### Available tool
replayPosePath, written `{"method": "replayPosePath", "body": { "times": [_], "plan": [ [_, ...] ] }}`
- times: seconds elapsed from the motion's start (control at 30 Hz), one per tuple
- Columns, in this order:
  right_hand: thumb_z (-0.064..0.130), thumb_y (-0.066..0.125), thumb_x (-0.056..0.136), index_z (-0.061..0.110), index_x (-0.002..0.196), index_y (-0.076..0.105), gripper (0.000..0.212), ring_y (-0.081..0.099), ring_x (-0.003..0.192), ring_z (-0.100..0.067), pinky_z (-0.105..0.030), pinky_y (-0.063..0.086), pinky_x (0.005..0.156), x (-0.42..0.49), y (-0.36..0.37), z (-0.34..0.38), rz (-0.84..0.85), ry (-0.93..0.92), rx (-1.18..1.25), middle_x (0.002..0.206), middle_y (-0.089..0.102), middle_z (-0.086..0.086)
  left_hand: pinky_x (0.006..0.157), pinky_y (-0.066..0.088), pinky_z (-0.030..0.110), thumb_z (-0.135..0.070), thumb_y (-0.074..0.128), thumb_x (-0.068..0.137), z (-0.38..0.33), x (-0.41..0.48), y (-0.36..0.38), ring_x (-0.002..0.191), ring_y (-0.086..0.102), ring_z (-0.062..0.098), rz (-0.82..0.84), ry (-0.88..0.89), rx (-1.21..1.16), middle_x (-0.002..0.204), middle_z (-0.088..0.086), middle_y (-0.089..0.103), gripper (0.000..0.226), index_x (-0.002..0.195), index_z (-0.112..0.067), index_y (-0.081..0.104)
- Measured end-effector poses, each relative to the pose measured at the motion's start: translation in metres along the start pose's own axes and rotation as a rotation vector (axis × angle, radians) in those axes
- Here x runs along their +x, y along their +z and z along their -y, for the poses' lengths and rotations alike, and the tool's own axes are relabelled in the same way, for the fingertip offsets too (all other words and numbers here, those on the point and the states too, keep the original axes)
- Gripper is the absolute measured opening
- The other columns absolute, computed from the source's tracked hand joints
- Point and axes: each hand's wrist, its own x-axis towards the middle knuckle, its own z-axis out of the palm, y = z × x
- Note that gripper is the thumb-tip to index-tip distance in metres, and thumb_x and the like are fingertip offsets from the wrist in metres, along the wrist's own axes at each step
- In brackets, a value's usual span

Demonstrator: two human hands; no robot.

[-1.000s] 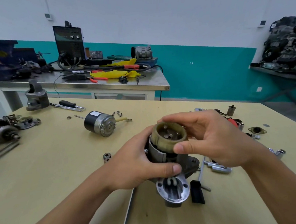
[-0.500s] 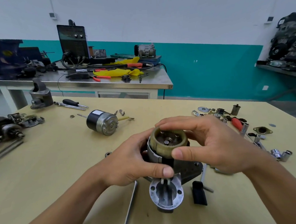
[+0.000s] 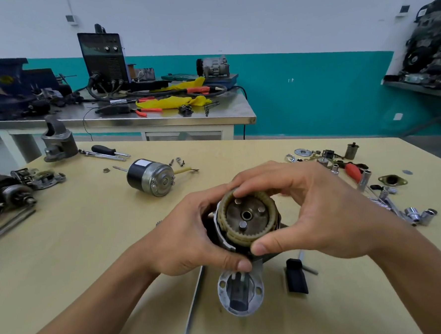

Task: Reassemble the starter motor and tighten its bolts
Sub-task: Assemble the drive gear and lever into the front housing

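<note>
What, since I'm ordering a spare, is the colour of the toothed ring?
The toothed ring is yellowish tan; head view.

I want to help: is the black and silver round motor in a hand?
No, the black and silver round motor lies untouched on the tan table.

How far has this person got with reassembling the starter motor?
Done: the toothed ring sits atop the housing. In hand: left hand holds the housing, right hand pinches the ring. Left: motor body lies apart on the table, screws loose beside it; nothing bolted.
</note>
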Motion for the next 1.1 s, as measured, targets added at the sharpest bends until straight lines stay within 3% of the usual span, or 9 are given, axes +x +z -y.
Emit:
{"method": "replayPosePath", "body": {
  "times": [0.13, 0.3, 0.47, 0.77, 0.97, 1.1],
  "plan": [
    [0.030, 0.091, 0.066, 0.029, 0.124, 0.065, 0.063, 0.058, 0.123, -0.014, -0.032, 0.049, 0.097, 0.000, -0.001, 0.002, 0.014, 0.028, -0.036, 0.122, 0.065, 0.015, 0.093, 0.050, 0.028, 0.008, 0.091, 0.058, 0.001, 0.000, 0.004, 0.110, 0.067, 0.022, -0.040, 0.009, 0.026, 0.115, 0.009, 0.070, 0.075, 0.126, -0.006, 0.061],
    [0.027, 0.092, 0.068, 0.028, 0.128, 0.062, 0.067, 0.055, 0.122, -0.009, -0.024, 0.048, 0.096, 0.000, -0.002, 0.006, 0.047, 0.035, -0.083, 0.121, 0.060, 0.019, 0.093, 0.051, 0.028, 0.006, 0.092, 0.058, 0.003, 0.000, 0.006, 0.109, 0.067, 0.022, -0.071, 0.021, 0.064, 0.115, 0.007, 0.071, 0.076, 0.126, -0.007, 0.062],
    [0.032, 0.090, 0.069, 0.035, 0.127, 0.064, 0.063, 0.051, 0.120, -0.007, -0.016, 0.047, 0.093, -0.001, 0.001, 0.008, 0.062, 0.023, -0.133, 0.115, 0.052, 0.021, 0.099, 0.051, 0.036, 0.010, 0.092, 0.057, 0.008, 0.001, 0.007, 0.116, 0.065, 0.029, -0.073, 0.004, 0.053, 0.121, 0.013, 0.069, 0.086, 0.133, -0.006, 0.058],
    [0.026, 0.094, 0.066, 0.034, 0.120, 0.068, 0.060, 0.058, 0.112, -0.013, -0.020, 0.051, 0.083, -0.001, -0.002, 0.012, 0.012, 0.005, -0.124, 0.110, 0.059, 0.016, 0.103, 0.047, 0.036, 0.005, 0.093, 0.060, 0.011, 0.005, 0.006, 0.122, 0.062, 0.030, -0.071, -0.018, 0.031, 0.128, 0.010, 0.066, 0.091, 0.140, -0.009, 0.053],
    [0.025, 0.094, 0.065, 0.022, 0.118, 0.071, 0.058, 0.062, 0.108, -0.015, -0.036, 0.056, 0.086, -0.002, -0.003, 0.015, -0.021, 0.024, -0.123, 0.108, 0.064, 0.010, 0.099, 0.048, 0.029, 0.002, 0.094, 0.059, 0.011, 0.004, 0.006, 0.119, 0.064, 0.028, -0.079, -0.016, 0.010, 0.124, 0.006, 0.069, 0.087, 0.136, -0.011, 0.056],
    [0.033, 0.093, 0.064, 0.027, 0.114, 0.071, 0.055, 0.061, 0.104, -0.011, -0.028, 0.056, 0.081, 0.000, 0.000, 0.017, -0.049, 0.040, -0.209, 0.103, 0.062, 0.012, 0.101, 0.047, 0.030, 0.004, 0.093, 0.058, 0.013, 0.004, 0.006, 0.122, 0.062, 0.027, -0.083, -0.018, -0.008, 0.126, 0.007, 0.068, 0.090, 0.138, -0.010, 0.054]
  ]
}}
